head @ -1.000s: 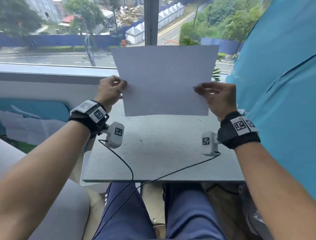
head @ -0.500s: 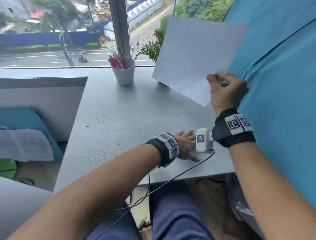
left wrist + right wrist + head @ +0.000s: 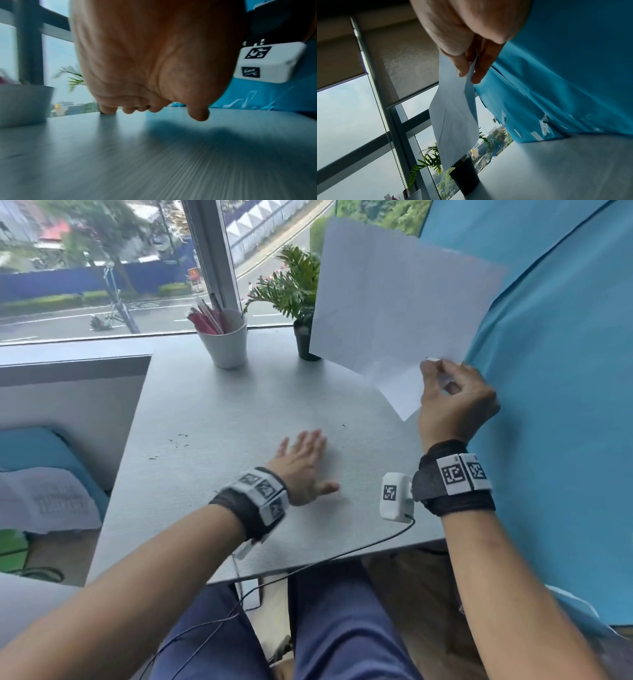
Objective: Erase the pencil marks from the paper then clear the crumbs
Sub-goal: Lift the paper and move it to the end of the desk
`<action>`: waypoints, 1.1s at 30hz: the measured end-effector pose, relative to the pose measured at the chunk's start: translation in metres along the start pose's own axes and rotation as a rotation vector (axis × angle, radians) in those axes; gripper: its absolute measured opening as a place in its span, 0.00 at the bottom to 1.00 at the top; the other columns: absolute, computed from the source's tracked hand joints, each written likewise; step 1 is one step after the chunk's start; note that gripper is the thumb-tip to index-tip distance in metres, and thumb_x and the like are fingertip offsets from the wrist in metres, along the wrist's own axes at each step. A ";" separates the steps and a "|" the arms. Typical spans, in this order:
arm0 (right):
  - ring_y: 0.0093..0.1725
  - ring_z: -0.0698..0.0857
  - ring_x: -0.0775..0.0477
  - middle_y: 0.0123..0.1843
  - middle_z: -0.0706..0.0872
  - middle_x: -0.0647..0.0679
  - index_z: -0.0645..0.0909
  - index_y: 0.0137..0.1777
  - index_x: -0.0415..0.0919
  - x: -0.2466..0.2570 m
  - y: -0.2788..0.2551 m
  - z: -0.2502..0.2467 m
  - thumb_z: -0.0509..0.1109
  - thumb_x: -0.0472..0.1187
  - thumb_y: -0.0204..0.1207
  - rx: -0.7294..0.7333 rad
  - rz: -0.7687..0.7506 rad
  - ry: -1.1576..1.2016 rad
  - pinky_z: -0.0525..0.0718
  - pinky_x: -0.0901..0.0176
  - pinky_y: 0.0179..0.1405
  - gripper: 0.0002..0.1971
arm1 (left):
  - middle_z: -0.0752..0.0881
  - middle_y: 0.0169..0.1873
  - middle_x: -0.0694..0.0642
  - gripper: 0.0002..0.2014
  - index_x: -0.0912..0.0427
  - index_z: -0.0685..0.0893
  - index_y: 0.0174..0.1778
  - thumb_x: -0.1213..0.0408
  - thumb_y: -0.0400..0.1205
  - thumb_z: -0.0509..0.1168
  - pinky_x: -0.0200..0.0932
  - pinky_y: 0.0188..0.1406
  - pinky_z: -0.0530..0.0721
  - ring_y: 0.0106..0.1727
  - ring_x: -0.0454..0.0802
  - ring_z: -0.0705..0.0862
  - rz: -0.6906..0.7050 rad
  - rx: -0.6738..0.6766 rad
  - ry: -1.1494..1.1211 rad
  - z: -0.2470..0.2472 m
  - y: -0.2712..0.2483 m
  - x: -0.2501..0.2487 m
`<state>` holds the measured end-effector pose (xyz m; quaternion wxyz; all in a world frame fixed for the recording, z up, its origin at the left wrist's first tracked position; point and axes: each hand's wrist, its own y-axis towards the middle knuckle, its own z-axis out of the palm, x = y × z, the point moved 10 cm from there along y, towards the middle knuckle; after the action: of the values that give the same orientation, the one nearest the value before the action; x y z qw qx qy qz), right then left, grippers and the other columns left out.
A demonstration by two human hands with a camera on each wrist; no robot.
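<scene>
My right hand (image 3: 442, 378) pinches the near edge of a blank white paper (image 3: 394, 299) and holds it up in the air at the right, tilted, over the grey table (image 3: 212, 508). The right wrist view shows thumb and fingers (image 3: 462, 67) clamped on the paper (image 3: 453, 121). My left hand (image 3: 301, 460) lies flat with straight, spread fingers on the table's middle, blurred. In the left wrist view the left hand (image 3: 154, 108) has its fingertips at the surface. Dark eraser crumbs (image 3: 180, 440) lie scattered on the table left of that hand, with one speck (image 3: 343, 425) to its right.
A white cup of pencils (image 3: 224, 340) and a small potted plant (image 3: 298, 302) stand at the table's far edge by the window. Blue cloth (image 3: 565, 405) hangs along the right side. Papers (image 3: 44, 498) lie on a lower surface to the left.
My left hand let go of the paper, dropped to the table near the right wrist, then slid left and forward across it. The right hand alone keeps the paper raised at the right.
</scene>
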<state>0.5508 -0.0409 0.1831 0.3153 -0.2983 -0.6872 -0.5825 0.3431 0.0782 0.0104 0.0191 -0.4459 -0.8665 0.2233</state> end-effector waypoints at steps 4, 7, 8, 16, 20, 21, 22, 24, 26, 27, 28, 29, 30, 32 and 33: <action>0.32 0.86 0.46 0.33 0.87 0.47 0.93 0.43 0.40 0.006 0.014 -0.011 0.76 0.46 0.71 -0.017 -0.051 -0.050 0.84 0.68 0.35 0.10 | 0.34 0.87 0.52 0.46 0.54 0.36 0.88 0.33 0.84 0.53 0.60 0.85 0.37 0.87 0.52 0.35 0.252 0.058 0.085 -0.004 0.058 -0.093; 0.31 0.81 0.48 0.32 0.82 0.48 0.92 0.43 0.39 0.008 0.022 -0.013 0.74 0.47 0.72 -0.003 -0.067 -0.068 0.87 0.50 0.34 0.11 | 0.36 0.87 0.50 0.43 0.52 0.38 0.88 0.34 0.86 0.51 0.63 0.85 0.38 0.88 0.52 0.38 0.253 0.088 0.106 -0.005 0.086 -0.101; 0.32 0.82 0.48 0.33 0.83 0.46 0.92 0.43 0.39 0.008 0.023 -0.013 0.74 0.47 0.72 0.002 -0.069 -0.079 0.87 0.48 0.34 0.11 | 0.36 0.87 0.49 0.43 0.51 0.38 0.88 0.34 0.86 0.49 0.64 0.85 0.39 0.88 0.51 0.38 0.229 0.088 0.079 -0.007 0.089 -0.091; 0.34 0.85 0.47 0.36 0.89 0.44 0.92 0.41 0.37 0.017 0.005 0.004 0.77 0.45 0.71 0.059 -0.083 -0.066 0.83 0.67 0.34 0.10 | 0.33 0.86 0.57 0.52 0.59 0.35 0.87 0.26 0.80 0.47 0.66 0.85 0.47 0.88 0.57 0.38 -0.355 0.152 -0.059 -0.004 -0.003 0.098; 0.36 0.88 0.46 0.39 0.91 0.43 0.92 0.44 0.35 0.017 -0.009 0.012 0.78 0.45 0.70 0.088 -0.101 -0.049 0.72 0.87 0.37 0.11 | 0.53 0.86 0.66 0.55 0.65 0.54 0.87 0.22 0.76 0.50 0.71 0.82 0.57 0.85 0.69 0.53 -0.579 0.211 0.156 -0.016 -0.047 0.122; 0.36 0.89 0.45 0.39 0.91 0.42 0.92 0.44 0.35 0.017 -0.011 0.012 0.78 0.45 0.71 0.087 -0.106 -0.050 0.70 0.89 0.36 0.12 | 0.50 0.87 0.66 0.55 0.65 0.51 0.87 0.23 0.77 0.52 0.72 0.82 0.53 0.86 0.68 0.51 -0.515 0.148 0.156 -0.021 -0.044 0.106; 0.36 0.88 0.44 0.39 0.91 0.42 0.92 0.44 0.35 0.016 -0.013 0.011 0.78 0.45 0.71 0.087 -0.112 -0.060 0.68 0.90 0.36 0.12 | 0.45 0.87 0.64 0.54 0.64 0.45 0.87 0.26 0.78 0.54 0.71 0.83 0.47 0.87 0.65 0.46 -0.377 0.085 0.132 -0.022 -0.035 0.080; 0.36 0.88 0.43 0.38 0.90 0.41 0.92 0.43 0.35 0.015 -0.015 0.006 0.78 0.45 0.71 0.081 -0.123 -0.099 0.67 0.89 0.36 0.11 | 0.36 0.86 0.58 0.50 0.59 0.37 0.87 0.32 0.83 0.55 0.66 0.84 0.39 0.87 0.58 0.36 0.024 0.046 0.067 -0.007 -0.025 0.003; 0.36 0.87 0.41 0.37 0.90 0.41 0.92 0.43 0.36 0.013 -0.015 -0.001 0.77 0.45 0.71 0.074 -0.130 -0.141 0.69 0.84 0.37 0.11 | 0.33 0.86 0.51 0.44 0.51 0.35 0.87 0.34 0.85 0.51 0.60 0.83 0.33 0.86 0.53 0.32 0.367 0.100 0.084 0.022 -0.029 -0.070; 0.35 0.87 0.41 0.36 0.89 0.41 0.92 0.43 0.36 0.011 -0.015 -0.004 0.77 0.46 0.71 0.072 -0.130 -0.163 0.70 0.79 0.36 0.11 | 0.33 0.86 0.49 0.42 0.49 0.36 0.88 0.35 0.86 0.49 0.59 0.83 0.31 0.86 0.51 0.32 0.456 0.135 0.104 0.036 -0.031 -0.090; 0.34 0.86 0.41 0.35 0.89 0.41 0.92 0.42 0.36 0.009 -0.016 -0.007 0.76 0.46 0.71 0.076 -0.126 -0.178 0.69 0.76 0.36 0.12 | 0.34 0.86 0.48 0.40 0.47 0.37 0.88 0.35 0.86 0.48 0.59 0.83 0.31 0.86 0.50 0.33 0.486 0.151 0.112 0.047 -0.031 -0.096; 0.33 0.84 0.41 0.35 0.88 0.41 0.92 0.42 0.36 0.007 -0.018 -0.009 0.76 0.46 0.72 0.083 -0.121 -0.186 0.69 0.74 0.35 0.12 | 0.34 0.86 0.47 0.39 0.46 0.37 0.88 0.35 0.86 0.47 0.59 0.84 0.32 0.86 0.49 0.32 0.478 0.146 0.113 0.051 -0.030 -0.092; 0.32 0.84 0.42 0.34 0.88 0.42 0.92 0.41 0.36 0.005 -0.020 -0.010 0.76 0.46 0.71 0.095 -0.113 -0.190 0.69 0.75 0.35 0.12 | 0.33 0.86 0.46 0.39 0.44 0.36 0.87 0.35 0.86 0.46 0.59 0.83 0.32 0.86 0.49 0.31 0.450 0.136 0.111 0.053 -0.029 -0.079; 0.31 0.82 0.44 0.34 0.87 0.42 0.92 0.41 0.36 0.000 -0.026 -0.011 0.76 0.46 0.71 0.130 -0.081 -0.197 0.64 0.83 0.34 0.11 | 0.30 0.84 0.45 0.38 0.42 0.33 0.86 0.33 0.86 0.43 0.62 0.83 0.32 0.85 0.50 0.29 0.358 0.121 0.086 0.048 -0.031 -0.040; 0.30 0.80 0.45 0.33 0.87 0.42 0.91 0.40 0.36 -0.003 -0.030 -0.010 0.76 0.46 0.71 0.146 -0.058 -0.201 0.63 0.83 0.33 0.11 | 0.29 0.84 0.45 0.38 0.41 0.33 0.86 0.32 0.85 0.42 0.64 0.84 0.34 0.85 0.51 0.29 0.290 0.116 0.070 0.043 -0.033 -0.014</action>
<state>0.5301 -0.0557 0.1636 0.2487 -0.3113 -0.7643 -0.5070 0.3163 0.0351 -0.0128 0.0426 -0.5721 -0.7774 0.2578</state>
